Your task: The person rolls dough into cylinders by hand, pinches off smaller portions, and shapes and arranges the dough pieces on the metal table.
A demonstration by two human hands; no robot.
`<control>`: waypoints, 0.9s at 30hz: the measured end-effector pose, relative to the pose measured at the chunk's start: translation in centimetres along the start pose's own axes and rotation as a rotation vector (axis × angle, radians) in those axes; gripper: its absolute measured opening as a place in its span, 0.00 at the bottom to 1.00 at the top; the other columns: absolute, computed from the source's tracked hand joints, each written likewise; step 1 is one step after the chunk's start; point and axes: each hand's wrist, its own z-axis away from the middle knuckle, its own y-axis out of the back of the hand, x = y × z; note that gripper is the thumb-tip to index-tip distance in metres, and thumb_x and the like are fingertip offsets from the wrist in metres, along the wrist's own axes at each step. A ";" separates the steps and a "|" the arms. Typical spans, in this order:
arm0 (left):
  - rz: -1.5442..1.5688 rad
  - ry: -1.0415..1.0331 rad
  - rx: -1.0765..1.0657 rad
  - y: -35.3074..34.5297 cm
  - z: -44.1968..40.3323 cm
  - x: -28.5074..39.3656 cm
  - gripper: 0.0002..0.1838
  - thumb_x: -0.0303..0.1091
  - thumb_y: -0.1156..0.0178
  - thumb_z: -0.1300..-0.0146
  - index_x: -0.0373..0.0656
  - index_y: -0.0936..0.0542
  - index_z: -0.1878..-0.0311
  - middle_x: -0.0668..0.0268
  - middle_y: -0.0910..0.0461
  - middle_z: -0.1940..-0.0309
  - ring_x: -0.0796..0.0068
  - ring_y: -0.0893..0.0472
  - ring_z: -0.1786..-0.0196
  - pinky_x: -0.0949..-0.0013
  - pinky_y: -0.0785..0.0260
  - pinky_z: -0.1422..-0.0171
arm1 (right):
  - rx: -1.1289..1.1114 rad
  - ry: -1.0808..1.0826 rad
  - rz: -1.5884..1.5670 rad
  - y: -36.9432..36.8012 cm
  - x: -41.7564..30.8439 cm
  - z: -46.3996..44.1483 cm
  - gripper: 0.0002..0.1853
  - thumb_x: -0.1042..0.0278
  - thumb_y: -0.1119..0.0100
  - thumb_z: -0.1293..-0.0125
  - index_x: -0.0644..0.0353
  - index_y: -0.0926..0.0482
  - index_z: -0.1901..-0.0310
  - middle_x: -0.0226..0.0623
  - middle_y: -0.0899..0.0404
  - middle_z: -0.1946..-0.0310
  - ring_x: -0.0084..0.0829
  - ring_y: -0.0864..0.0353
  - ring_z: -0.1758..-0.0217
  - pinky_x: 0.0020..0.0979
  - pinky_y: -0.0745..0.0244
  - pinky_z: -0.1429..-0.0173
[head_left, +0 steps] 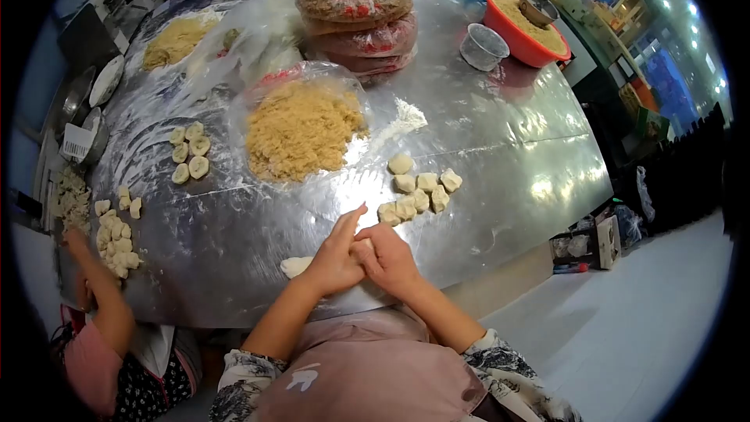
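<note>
Near the front edge of the metal table, my left hand (337, 256) and my right hand (389, 259) meet. A small bit of pale dough (366, 244) shows between them, and both hands are closed around it. The left index finger points forward, while the right fingers curl in. Beside the left hand lies another length of pale dough (294, 266); whether it joins the held dough is hidden. Just beyond the right hand sit several cut dough pieces (406, 207), with one rounder piece (400, 163) behind them.
Ahead is a crumbly yellow heap (305, 131) on plastic, with stacked filled bags (355, 23) behind. Flattened dough rounds (199, 166) and more dough lumps (117, 242) lie left, near a co-worker's arm (105, 289). A red basin (508, 23) and clear tub (483, 48) stand back right.
</note>
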 end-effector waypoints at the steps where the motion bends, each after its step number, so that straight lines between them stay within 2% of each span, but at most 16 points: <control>1: 0.016 0.057 -0.061 0.2 0.4 -0.4 0.40 0.28 0.35 0.44 0.42 0.39 0.27 0.47 0.26 0.39 0.48 0.21 0.41 0.58 0.26 0.41 | 0.036 0.010 0.010 -0.1 -0.1 -0.1 0.07 0.70 0.40 0.30 0.60 0.21 0.54 0.44 0.25 0.63 0.42 0.23 0.63 0.37 0.27 0.57; 3: 0.056 0.165 -0.182 0.5 0.8 -0.7 0.31 0.31 0.35 0.42 0.41 0.30 0.34 0.51 0.19 0.49 0.56 0.17 0.47 0.59 0.26 0.44 | 0.110 0.030 0.038 0.1 -0.2 -0.5 0.05 0.70 0.40 0.31 0.60 0.21 0.56 0.43 0.25 0.65 0.43 0.23 0.65 0.36 0.26 0.59; 4: 0.065 0.189 -0.085 0.0 0.9 -0.2 0.24 0.33 0.36 0.40 0.41 0.26 0.40 0.52 0.16 0.59 0.54 0.15 0.55 0.59 0.25 0.49 | 0.088 0.077 0.052 0.1 -0.1 -0.6 0.09 0.66 0.39 0.30 0.61 0.22 0.55 0.45 0.25 0.63 0.48 0.22 0.61 0.39 0.25 0.57; 7: 0.130 0.212 -0.056 -0.6 1.0 -0.5 0.20 0.34 0.36 0.40 0.41 0.24 0.44 0.51 0.16 0.58 0.49 0.15 0.54 0.59 0.25 0.51 | 0.118 0.088 0.065 0.2 -0.8 -0.7 0.10 0.66 0.35 0.33 0.61 0.22 0.56 0.44 0.25 0.64 0.47 0.22 0.65 0.38 0.25 0.62; 10: 0.173 0.175 -0.097 0.1 0.5 1.1 0.15 0.33 0.36 0.40 0.41 0.21 0.50 0.52 0.16 0.59 0.51 0.15 0.56 0.60 0.25 0.53 | 0.119 0.141 0.150 0.3 -1.3 -0.7 0.11 0.66 0.32 0.37 0.60 0.22 0.57 0.43 0.24 0.66 0.45 0.22 0.68 0.38 0.25 0.66; 13: 0.027 0.151 -0.147 -0.3 0.9 -0.1 0.10 0.33 0.36 0.39 0.40 0.18 0.56 0.54 0.16 0.63 0.57 0.15 0.59 0.62 0.26 0.54 | 0.219 0.096 0.100 -0.6 -0.5 -0.8 0.11 0.66 0.30 0.39 0.60 0.22 0.61 0.43 0.24 0.68 0.44 0.22 0.67 0.38 0.25 0.65; 16: 0.098 0.143 -0.061 -0.2 0.8 1.5 0.07 0.32 0.35 0.39 0.41 0.17 0.60 0.57 0.16 0.67 0.61 0.15 0.61 0.64 0.26 0.55 | 0.325 0.088 0.171 -0.6 1.0 -1.1 0.11 0.65 0.29 0.39 0.60 0.22 0.64 0.42 0.25 0.70 0.45 0.22 0.67 0.39 0.25 0.64; 19: 0.204 0.219 -0.272 0.4 0.8 3.5 0.06 0.32 0.33 0.38 0.42 0.16 0.61 0.57 0.16 0.67 0.60 0.16 0.62 0.65 0.26 0.56 | 0.450 0.045 0.415 1.4 4.6 -2.6 0.12 0.64 0.28 0.40 0.60 0.22 0.66 0.42 0.24 0.70 0.45 0.22 0.68 0.40 0.26 0.64; 20: 0.159 0.101 -0.248 0.3 1.0 3.9 0.07 0.33 0.31 0.38 0.42 0.16 0.61 0.58 0.16 0.67 0.61 0.16 0.63 0.66 0.26 0.57 | 0.499 -0.020 0.407 2.9 5.9 -2.9 0.12 0.64 0.27 0.40 0.60 0.22 0.65 0.42 0.24 0.69 0.45 0.22 0.67 0.40 0.26 0.64; 21: 0.156 0.075 -0.214 0.4 0.8 3.8 0.07 0.32 0.31 0.38 0.42 0.17 0.59 0.60 0.17 0.67 0.61 0.16 0.63 0.63 0.26 0.55 | 0.533 -0.077 0.399 4.6 6.8 -3.1 0.12 0.64 0.27 0.40 0.60 0.21 0.64 0.42 0.23 0.68 0.45 0.21 0.66 0.40 0.26 0.64; 22: 0.064 0.107 -0.172 0.3 0.7 3.1 0.15 0.33 0.30 0.40 0.43 0.19 0.51 0.59 0.17 0.64 0.60 0.17 0.60 0.62 0.26 0.52 | 0.436 -0.173 0.401 5.9 5.5 -3.3 0.15 0.61 0.28 0.40 0.60 0.21 0.58 0.45 0.21 0.62 0.48 0.20 0.60 0.43 0.25 0.57; 23: -0.027 0.132 -0.155 0.2 0.4 2.5 0.23 0.34 0.29 0.42 0.44 0.21 0.43 0.59 0.17 0.61 0.58 0.17 0.57 0.60 0.26 0.49 | 0.422 -0.065 0.505 6.2 4.2 -3.6 0.17 0.61 0.29 0.39 0.60 0.21 0.54 0.47 0.21 0.59 0.49 0.20 0.56 0.43 0.25 0.53; 25: -0.006 0.178 -0.107 -0.2 -0.4 2.7 0.38 0.35 0.28 0.44 0.46 0.34 0.30 0.55 0.19 0.51 0.53 0.18 0.52 0.57 0.26 0.45 | 0.418 0.112 0.723 6.4 2.5 -3.2 0.21 0.59 0.31 0.38 0.60 0.22 0.48 0.50 0.22 0.53 0.51 0.21 0.49 0.45 0.26 0.47; 26: 0.002 0.208 -0.068 -0.3 -0.5 2.7 0.46 0.36 0.28 0.45 0.47 0.41 0.24 0.53 0.21 0.46 0.50 0.18 0.50 0.55 0.26 0.43 | 0.344 0.075 0.575 5.8 2.5 -2.5 0.25 0.58 0.32 0.37 0.58 0.25 0.41 0.54 0.25 0.47 0.52 0.25 0.42 0.46 0.30 0.39; 27: -0.006 0.174 -0.044 -0.5 -0.6 2.3 0.51 0.35 0.28 0.45 0.46 0.47 0.22 0.52 0.24 0.42 0.51 0.19 0.48 0.56 0.27 0.41 | 0.199 -0.008 0.346 5.1 1.6 -2.0 0.25 0.59 0.33 0.37 0.59 0.25 0.41 0.53 0.26 0.46 0.50 0.25 0.42 0.44 0.29 0.38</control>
